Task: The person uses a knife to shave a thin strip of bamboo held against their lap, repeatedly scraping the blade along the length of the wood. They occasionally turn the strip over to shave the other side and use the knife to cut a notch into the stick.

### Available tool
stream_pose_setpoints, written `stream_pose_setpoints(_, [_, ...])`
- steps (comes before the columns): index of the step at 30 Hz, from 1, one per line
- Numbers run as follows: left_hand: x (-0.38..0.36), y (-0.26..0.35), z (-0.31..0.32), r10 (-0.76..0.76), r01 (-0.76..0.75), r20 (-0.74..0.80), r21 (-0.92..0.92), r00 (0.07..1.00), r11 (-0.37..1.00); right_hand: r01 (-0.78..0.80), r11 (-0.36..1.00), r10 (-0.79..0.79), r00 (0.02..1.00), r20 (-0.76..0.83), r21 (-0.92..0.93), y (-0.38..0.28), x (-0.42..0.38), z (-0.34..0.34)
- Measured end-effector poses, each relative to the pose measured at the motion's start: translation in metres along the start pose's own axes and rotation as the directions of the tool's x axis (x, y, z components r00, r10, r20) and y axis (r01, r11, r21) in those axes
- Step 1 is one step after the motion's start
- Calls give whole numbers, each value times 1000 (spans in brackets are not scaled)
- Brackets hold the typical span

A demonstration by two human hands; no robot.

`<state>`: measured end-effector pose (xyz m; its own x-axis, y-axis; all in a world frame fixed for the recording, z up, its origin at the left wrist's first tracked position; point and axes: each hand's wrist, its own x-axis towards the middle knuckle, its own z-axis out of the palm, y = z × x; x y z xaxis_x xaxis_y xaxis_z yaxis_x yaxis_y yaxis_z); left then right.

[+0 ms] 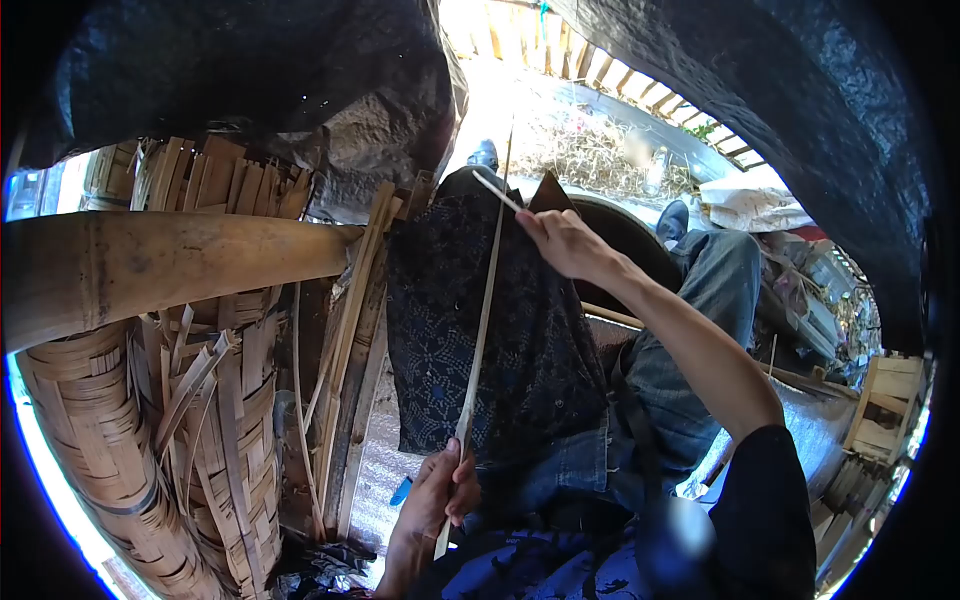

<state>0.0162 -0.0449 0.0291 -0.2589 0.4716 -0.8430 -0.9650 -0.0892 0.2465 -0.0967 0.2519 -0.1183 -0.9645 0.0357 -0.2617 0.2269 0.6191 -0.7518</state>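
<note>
My left hand (436,492) is closed around the lower end of a long, thin bamboo strip (483,330), close to my body. The strip slants up and away over a dark patterned cloth (440,330) spread across my lap. Farther out, my right hand (570,243) grips a knife (495,190), whose narrow pale blade points up and left and crosses the strip. Its handle is hidden in my fingers.
A thick bamboo pole (180,265) juts in from the left over woven bamboo baskets (90,430) holding split strips. Upright bamboo slats (350,330) stand beside the cloth. Dark sheeting (800,110) hangs overhead. A wooden crate (885,400) is at right; dry straw (610,150) lies ahead.
</note>
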Motion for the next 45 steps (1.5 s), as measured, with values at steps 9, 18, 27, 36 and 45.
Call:
stream_pose_setpoints(9, [32, 17, 15, 314, -95, -177, 718, 933, 689, 62, 991, -65, 998, 21, 117, -36, -75, -11])
stream_pose_setpoints(18, [37, 11, 20, 507, -57, -131, 939, 852, 339, 40, 999, -38, 998, 57, -33, -34, -86, 14])
stream_pose_setpoints(27, [29, 5, 17, 502, -29, -199, 911, 842, 410, 84, 996, -84, 995, 49, -7, -37, -68, 22])
stream_pose_setpoints(36, [17, -4, 13, 515, -24, -198, 920, 834, 392, 138, 987, -143, 988, -55, -77, -36, -53, 23])
stream_pose_setpoints(45, [-21, -21, 5, 405, 39, -269, 869, 874, 493, -75, 986, 83, 995, 53, -147, 7, 2, 8])
